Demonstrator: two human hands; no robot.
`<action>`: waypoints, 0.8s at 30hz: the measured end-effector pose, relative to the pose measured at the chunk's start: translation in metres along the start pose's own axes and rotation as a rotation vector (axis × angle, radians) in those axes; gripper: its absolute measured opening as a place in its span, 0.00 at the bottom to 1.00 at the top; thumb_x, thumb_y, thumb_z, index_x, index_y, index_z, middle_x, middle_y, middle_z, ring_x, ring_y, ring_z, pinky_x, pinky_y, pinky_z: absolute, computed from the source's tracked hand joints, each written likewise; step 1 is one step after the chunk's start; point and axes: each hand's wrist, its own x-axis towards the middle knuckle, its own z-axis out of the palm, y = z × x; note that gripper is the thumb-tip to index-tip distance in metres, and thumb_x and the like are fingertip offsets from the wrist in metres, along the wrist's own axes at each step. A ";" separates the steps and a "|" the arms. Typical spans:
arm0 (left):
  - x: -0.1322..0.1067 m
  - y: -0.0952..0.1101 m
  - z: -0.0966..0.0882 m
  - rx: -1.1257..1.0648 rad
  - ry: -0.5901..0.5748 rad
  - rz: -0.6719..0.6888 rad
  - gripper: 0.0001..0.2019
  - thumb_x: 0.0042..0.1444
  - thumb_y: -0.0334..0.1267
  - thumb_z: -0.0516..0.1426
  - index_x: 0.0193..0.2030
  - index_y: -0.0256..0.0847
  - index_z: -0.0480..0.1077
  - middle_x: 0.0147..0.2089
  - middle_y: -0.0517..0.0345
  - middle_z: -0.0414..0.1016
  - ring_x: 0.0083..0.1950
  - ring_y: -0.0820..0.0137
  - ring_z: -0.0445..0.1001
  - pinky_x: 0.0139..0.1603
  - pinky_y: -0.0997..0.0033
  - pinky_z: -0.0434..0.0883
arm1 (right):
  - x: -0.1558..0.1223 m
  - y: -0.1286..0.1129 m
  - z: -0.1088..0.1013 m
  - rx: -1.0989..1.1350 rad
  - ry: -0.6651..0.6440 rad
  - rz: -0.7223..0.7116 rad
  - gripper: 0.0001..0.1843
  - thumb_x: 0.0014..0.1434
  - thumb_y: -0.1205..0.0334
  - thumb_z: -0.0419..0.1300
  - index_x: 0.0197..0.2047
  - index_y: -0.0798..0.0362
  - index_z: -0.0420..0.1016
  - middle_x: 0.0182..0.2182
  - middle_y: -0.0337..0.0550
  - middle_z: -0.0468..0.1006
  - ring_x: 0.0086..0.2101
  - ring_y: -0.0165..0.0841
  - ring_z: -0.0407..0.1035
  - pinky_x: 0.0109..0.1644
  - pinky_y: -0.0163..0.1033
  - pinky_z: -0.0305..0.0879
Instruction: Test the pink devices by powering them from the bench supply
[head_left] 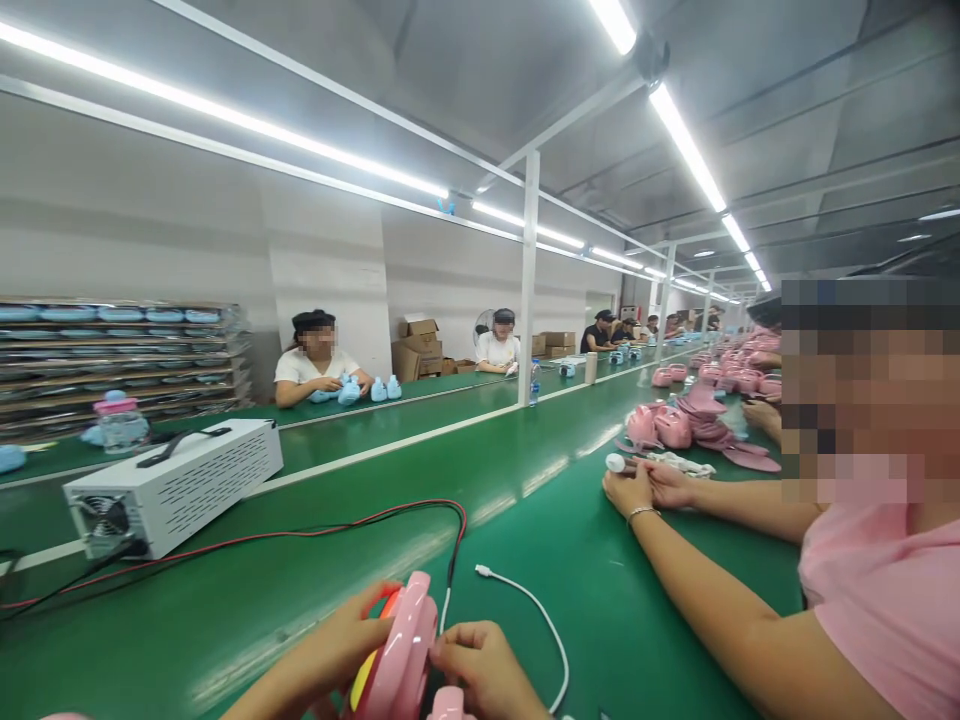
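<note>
Rack (112,365): far left, tiers of blue parts.
Bottle (124,428): pink lid, on the bench (315,590).
Power box (191,485): pale casing, black handle, fan at the near end.
Wire (330,532): red and black, runs from beside the box toward the hands.
Co-worker (313,365): across the bench, white top, blue parts (347,390) in hand.
Left hand (346,632): grasping the shell from its left side, fingers over the far edge.
Shell (403,645): one, pink, glossy, held up on edge between the two hands and touching both; orange-red and yellow portions on its left face. Condition: coloured portions already on; work on this piece judged under way, not complete.
White lead (446,606): continues from the wire down to the shell's right side. Whether its end is seated cannot be told; that join is judged the open point.
Right hand (486,665): thumb and forefinger closed together at the shell's right side, apparently pinching the lead's end.
Pink piece (450,704): just below the right fingertips; separate or joined to the shell, cannot tell.
Cable (551,630): white, plug loose on the bench, apart from the shell.
Pink parts (671,425): heaped farther along.
Neighbour (862,590): pink sleeve, both hands on a white-tipped item (616,463).
</note>
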 end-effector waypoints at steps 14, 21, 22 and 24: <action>-0.028 0.022 -0.004 -0.161 -0.006 -0.080 0.34 0.29 0.38 0.50 0.52 0.44 0.63 0.30 0.50 0.74 0.23 0.55 0.72 0.18 0.64 0.66 | -0.006 -0.069 -0.061 0.302 0.139 -0.167 0.22 0.27 0.55 0.74 0.26 0.57 0.75 0.25 0.37 0.75 0.18 0.23 0.62 0.20 0.30 0.60; -0.018 0.013 -0.004 -0.161 0.017 -0.061 0.36 0.30 0.37 0.49 0.54 0.44 0.62 0.29 0.53 0.75 0.30 0.52 0.75 0.20 0.67 0.64 | 0.011 -0.087 -0.138 0.495 0.270 0.022 0.05 0.54 0.69 0.62 0.28 0.56 0.71 0.21 0.35 0.75 0.16 0.23 0.64 0.21 0.32 0.62; -0.015 0.010 -0.004 -0.162 0.028 -0.049 0.36 0.29 0.37 0.48 0.53 0.44 0.63 0.29 0.55 0.75 0.33 0.53 0.76 0.21 0.69 0.63 | 0.011 -0.084 -0.144 0.526 0.282 0.063 0.07 0.58 0.68 0.59 0.28 0.56 0.70 0.20 0.34 0.74 0.16 0.24 0.64 0.22 0.33 0.62; -0.007 0.004 -0.004 -0.156 0.056 0.008 0.35 0.29 0.38 0.47 0.51 0.41 0.64 0.27 0.57 0.74 0.37 0.56 0.76 0.22 0.73 0.61 | 0.010 -0.078 -0.153 0.527 0.291 0.101 0.09 0.61 0.66 0.56 0.28 0.55 0.68 0.19 0.33 0.74 0.16 0.24 0.65 0.23 0.35 0.63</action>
